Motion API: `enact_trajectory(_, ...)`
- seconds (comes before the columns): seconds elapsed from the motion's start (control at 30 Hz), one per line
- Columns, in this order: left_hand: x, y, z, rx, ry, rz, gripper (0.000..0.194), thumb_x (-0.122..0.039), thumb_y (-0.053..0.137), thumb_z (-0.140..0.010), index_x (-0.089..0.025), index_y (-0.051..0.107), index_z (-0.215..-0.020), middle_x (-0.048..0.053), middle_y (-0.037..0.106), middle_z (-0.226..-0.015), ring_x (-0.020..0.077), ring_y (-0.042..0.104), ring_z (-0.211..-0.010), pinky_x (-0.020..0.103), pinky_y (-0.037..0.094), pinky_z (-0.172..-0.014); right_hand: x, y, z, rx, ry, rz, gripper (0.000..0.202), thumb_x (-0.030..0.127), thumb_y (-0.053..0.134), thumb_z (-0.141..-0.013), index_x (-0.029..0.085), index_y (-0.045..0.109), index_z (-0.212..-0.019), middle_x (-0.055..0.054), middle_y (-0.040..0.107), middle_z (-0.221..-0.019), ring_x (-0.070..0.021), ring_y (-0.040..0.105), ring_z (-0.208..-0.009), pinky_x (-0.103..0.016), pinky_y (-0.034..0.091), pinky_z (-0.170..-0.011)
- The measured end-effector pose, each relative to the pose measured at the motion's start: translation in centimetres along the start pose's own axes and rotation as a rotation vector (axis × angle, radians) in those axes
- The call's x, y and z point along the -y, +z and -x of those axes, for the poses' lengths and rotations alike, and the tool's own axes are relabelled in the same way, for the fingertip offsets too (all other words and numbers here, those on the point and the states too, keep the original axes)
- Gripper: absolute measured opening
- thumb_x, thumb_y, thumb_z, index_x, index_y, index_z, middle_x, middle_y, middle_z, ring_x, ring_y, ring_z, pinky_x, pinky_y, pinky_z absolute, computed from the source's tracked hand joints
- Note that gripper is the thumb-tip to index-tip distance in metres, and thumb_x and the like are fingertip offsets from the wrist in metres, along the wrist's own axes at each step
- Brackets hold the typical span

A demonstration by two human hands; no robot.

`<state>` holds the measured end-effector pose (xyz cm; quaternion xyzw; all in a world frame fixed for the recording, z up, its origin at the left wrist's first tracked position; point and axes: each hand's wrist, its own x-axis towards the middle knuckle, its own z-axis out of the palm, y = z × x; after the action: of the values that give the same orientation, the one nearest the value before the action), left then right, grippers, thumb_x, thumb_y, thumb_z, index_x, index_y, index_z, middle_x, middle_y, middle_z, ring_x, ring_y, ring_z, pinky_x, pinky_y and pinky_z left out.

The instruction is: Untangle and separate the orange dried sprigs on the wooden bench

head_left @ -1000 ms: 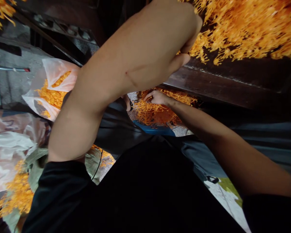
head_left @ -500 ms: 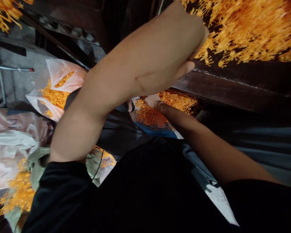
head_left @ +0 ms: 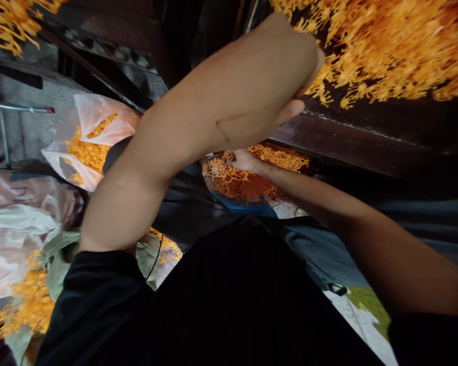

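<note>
My left hand (head_left: 301, 66) is bent down at the wrist beside a dark wooden surface (head_left: 343, 127) and a big heap of orange strands (head_left: 397, 51). One finger or thumb shows; the others are hidden, as is anything they may hold. Lower down, my right hand (head_left: 242, 159) has its fingers closed on some orange strands (head_left: 219, 165). These lie over a darker orange pile (head_left: 248, 185) above a blue container (head_left: 248, 204). My left forearm crosses above that area.
Plastic bags (head_left: 110, 119) with orange strands lie at the left, near a metal tube frame (head_left: 19, 107). Pale crumpled plastic (head_left: 15, 229) is at the left edge. Orange strands (head_left: 30, 300) and green leaves (head_left: 61, 259) sit lower left.
My right hand has shifted slightly right, with loose orange strands now raised around its fingers. The right elbow has swung outward and down. My left hand has barely moved.
</note>
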<state>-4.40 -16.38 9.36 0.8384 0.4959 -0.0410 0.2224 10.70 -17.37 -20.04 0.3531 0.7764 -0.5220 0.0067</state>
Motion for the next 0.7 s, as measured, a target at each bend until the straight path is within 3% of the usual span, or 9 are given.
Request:
enact_trajectory(0.13, 0.2, 0.8, -0.2, -0.094, 0.08, 0.046, 0.031, -0.028, 0.052, -0.102, -0.009, 0.074, -0.111, 0.002, 0.067, -0.08, 0.0254, 0.074, -0.093, 0.041, 0.05, -0.102, 0.9, -2.5, 3.1, -0.111, -0.049, -0.127, 0.015, 0.03, 0.067, -0.081, 0.017, 0.072, -0.085, -0.009, 0.072, -0.101, -0.0228, 0.065, -0.098, -0.04, 0.053, -0.095)
enact_trajectory(0.23, -0.2, 1.3, -0.7, -0.072, 0.107, 0.019, 0.029, -0.023, 0.051, -0.099, -0.012, 0.076, -0.088, 0.0, 0.061, -0.068, 0.019, 0.069, -0.076, 0.038, 0.052, -0.091, 3.3, -5.2, 7.0, -0.18, -0.064, -0.344, 0.024, 0.041, 0.074, -0.084, 0.017, 0.073, -0.084, -0.006, 0.072, -0.096, -0.0183, 0.066, -0.087, -0.036, 0.054, -0.085)
enact_trajectory(0.33, -1.1, 1.7, -1.2, 0.003, 0.087, 0.056, 0.025, -0.019, 0.055, -0.093, -0.016, 0.076, -0.082, -0.002, 0.061, -0.062, 0.0128, 0.063, -0.063, 0.031, 0.052, -0.083, 6.1, -7.7, 10.3, -0.183, -0.03, -0.539, 0.031, 0.048, 0.079, -0.084, 0.018, 0.076, -0.087, -0.004, 0.073, -0.084, -0.0147, 0.066, -0.076, -0.032, 0.055, -0.077)
enact_trajectory(0.43, -2.0, 2.2, -1.7, 0.063, 0.059, 0.197, 0.02, -0.022, 0.06, -0.09, -0.017, 0.079, -0.091, -0.004, 0.069, -0.069, 0.009, 0.065, -0.067, 0.024, 0.051, -0.082, 8.1, -9.5, 12.7, -0.22, -0.012, -0.681, 0.036, 0.052, 0.083, -0.082, 0.017, 0.076, -0.089, -0.006, 0.077, -0.087, -0.0162, 0.072, -0.079, -0.032, 0.059, -0.08)
enact_trajectory(0.57, -2.9, 3.0, -2.0, 0.032, 0.031, 0.399, 0.021, -0.031, 0.071, -0.087, -0.018, 0.079, -0.101, -0.005, 0.072, -0.079, 0.0113, 0.071, -0.082, 0.022, 0.053, -0.083, 9.6, -11.4, 14.9, -0.276, -0.022, -0.733, 0.04, 0.053, 0.09, -0.074, 0.017, 0.075, -0.082, -0.006, 0.075, -0.075, -0.0164, 0.073, -0.068, -0.032, 0.062, -0.071)
enact_trajectory(0.7, -3.9, 3.0, -2.4, -0.024, -0.041, 0.665, 0.016, -0.022, 0.075, -0.084, -0.018, 0.079, -0.099, -0.002, 0.072, -0.081, 0.0126, 0.073, -0.082, 0.018, 0.055, -0.072, 10.7, -13.4, 16.7, -0.364, -0.044, -0.779, 0.038, 0.043, 0.098, -0.064, 0.019, 0.07, -0.074, -0.003, 0.074, -0.069, -0.0157, 0.072, -0.058, -0.028, 0.061, -0.058)
